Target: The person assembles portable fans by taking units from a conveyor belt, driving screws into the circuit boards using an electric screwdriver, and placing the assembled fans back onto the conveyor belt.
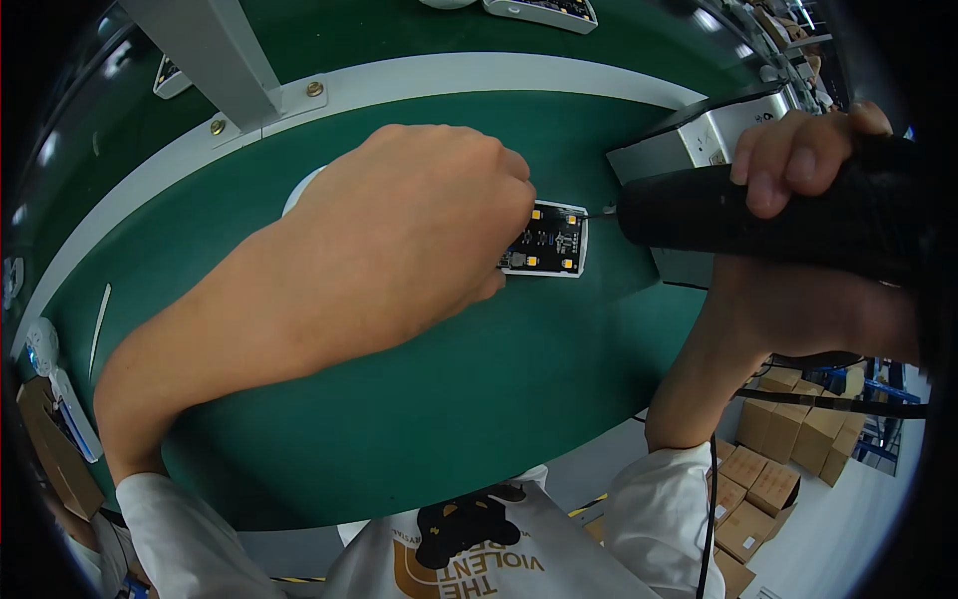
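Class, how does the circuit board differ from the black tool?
Shape: the board is flat and straight-edged; the tool is thick and rounded.
Look: the board bears small yellow squares; the tool is plain.
Hold: the left hand partly hides the board; the right hand grips the tool.
Both have a black surface.

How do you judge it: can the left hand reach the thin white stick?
Probably yes: bare tabletop separates the left forearm from the stick, but the left hand would first have to leave the circuit board.
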Motion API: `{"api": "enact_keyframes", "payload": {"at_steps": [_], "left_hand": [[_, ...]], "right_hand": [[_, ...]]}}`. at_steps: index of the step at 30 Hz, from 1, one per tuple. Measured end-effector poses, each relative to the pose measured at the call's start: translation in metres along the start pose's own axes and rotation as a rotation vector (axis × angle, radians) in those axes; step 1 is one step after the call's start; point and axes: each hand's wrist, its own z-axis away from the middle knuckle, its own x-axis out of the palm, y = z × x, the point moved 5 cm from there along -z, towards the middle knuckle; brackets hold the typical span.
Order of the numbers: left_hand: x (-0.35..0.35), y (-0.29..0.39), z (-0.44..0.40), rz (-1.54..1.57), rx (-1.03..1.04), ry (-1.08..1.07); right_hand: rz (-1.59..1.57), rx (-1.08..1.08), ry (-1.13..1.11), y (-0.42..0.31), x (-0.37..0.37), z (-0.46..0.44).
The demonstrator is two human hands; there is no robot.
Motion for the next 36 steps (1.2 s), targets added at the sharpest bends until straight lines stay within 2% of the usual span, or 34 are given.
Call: {"api": "enact_keyframes", "payload": {"at_steps": [18,21,22,24,30,36], "left_hand": [[0.001,-0.001,-0.001,0.002,-0.023,0.001],[0.0,0.002,0.0,-0.002,0.006,0.025],[0.0,0.0,-0.002,-0.008,-0.017,-0.031],[0.004,0.0,-0.002,-0.016,-0.019,-0.083],[0.005,-0.001,0.0,-0.006,-0.006,-0.009],[0.007,-0.002,0.0,0.002,-0.032,-0.095]], "right_hand": [[-0.092,-0.098,-0.019,-0.002,0.015,-0.008],[-0.122,-0.119,-0.035,-0.012,-0.043,-0.031],[-0.128,-0.127,-0.042,-0.01,-0.086,-0.054],[-0.12,-0.152,-0.042,-0.012,-0.109,-0.068],[-0.105,-0.185,-0.039,-0.006,-0.037,-0.045],[-0.143,-0.182,-0.045,-0.025,-0.037,-0.018]]}}
